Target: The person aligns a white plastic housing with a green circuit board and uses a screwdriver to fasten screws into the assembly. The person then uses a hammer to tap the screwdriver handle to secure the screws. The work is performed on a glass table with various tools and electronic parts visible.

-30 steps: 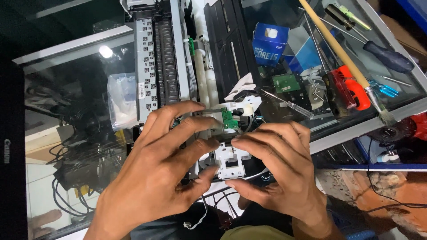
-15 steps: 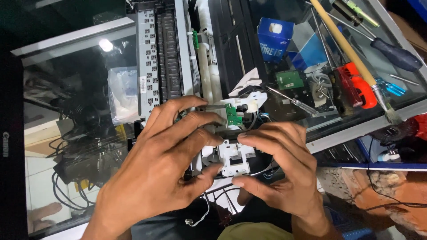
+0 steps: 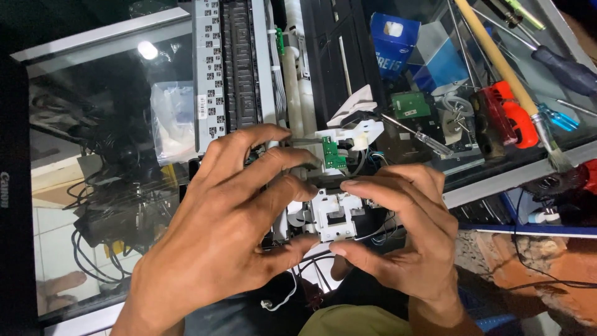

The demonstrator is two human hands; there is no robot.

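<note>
Sitting between both hands' fingers point(image 3: 373, 186), the white plastic part point(image 3: 336, 214) is pinched.

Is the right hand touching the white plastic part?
Touching: the head view shows the right hand pinching the white plastic part, thumb beneath and fingers above.

A blue cardboard box point(image 3: 393, 37) with a white patch on its top stands at the top of the glass counter, right of the black machine. A clear plastic bag point(image 3: 173, 118) lies under the glass at left, and a narrow white sticker point(image 3: 201, 106) (black print, unreadable) sits upright on the grey metal strip beside it.
</note>
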